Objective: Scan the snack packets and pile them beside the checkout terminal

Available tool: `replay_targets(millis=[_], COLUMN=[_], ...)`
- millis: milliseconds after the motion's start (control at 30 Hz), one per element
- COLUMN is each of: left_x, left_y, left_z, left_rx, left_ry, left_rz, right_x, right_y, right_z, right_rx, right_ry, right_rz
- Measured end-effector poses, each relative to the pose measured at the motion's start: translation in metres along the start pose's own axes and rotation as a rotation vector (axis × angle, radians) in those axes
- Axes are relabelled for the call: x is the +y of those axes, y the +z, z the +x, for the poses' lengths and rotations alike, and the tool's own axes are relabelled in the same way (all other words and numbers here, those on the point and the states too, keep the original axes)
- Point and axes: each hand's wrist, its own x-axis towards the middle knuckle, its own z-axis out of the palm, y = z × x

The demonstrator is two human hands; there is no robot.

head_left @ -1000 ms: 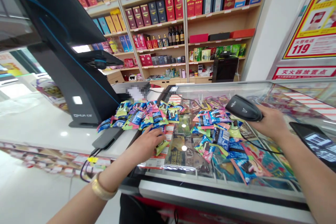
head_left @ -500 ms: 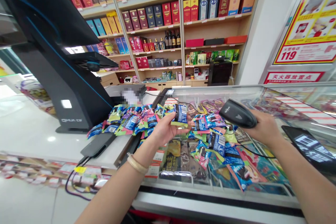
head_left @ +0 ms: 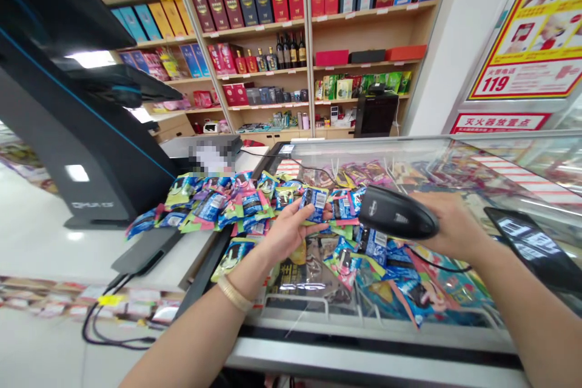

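Between the thumb and fingers of my left hand (head_left: 288, 230) is a small blue snack packet (head_left: 314, 201), its barcode side turned up. My right hand (head_left: 448, 224) grips a black barcode scanner (head_left: 398, 212), whose head points left toward the packet, a short gap away. More packets of the same kind lie in a pile (head_left: 245, 206) on the left, reaching from the white counter onto the glass. Others (head_left: 373, 248) are spread over the glass beneath the scanner. The fingers around the scanner's handle are partly hidden behind it.
A glass-topped display case (head_left: 313, 309) with bagged goods inside spans the front. A black monitor stand (head_left: 91, 151) rises on the left beside a flat dark device (head_left: 145, 251). On the right lies a dark lit screen (head_left: 531, 242). Shelves of boxes (head_left: 254, 18) stand behind.
The scanner has moved left and slightly down, closer to the packet in my left hand. That packet's barcode now faces up more clearly. The head view has shifted a little.
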Motion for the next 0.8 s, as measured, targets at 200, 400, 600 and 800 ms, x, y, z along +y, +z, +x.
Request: replay_targets(millis=[200,400,600,800], left_x=[-0.002,-0.002,0.0,-0.005], left_y=[-0.002,-0.002,0.0,-0.002], left_z=[0.002,0.002,0.0,0.0], left_rx=[-0.014,-0.008,-0.005,0.007], left_ry=[0.016,0.014,0.02,0.039], left_rz=[-0.02,-0.023,-0.019,0.031], right_x=[-0.001,0.001,0.0,0.009], right_y=[0.004,0.005,0.006,0.007], right_z=[0.0,0.001,0.001,-0.003], right_rx=[-0.048,-0.049,-0.07,0.039], right_ry=[0.065,0.069,0.103,0.057], right_rz=[0.007,0.008,0.022,-0.03])
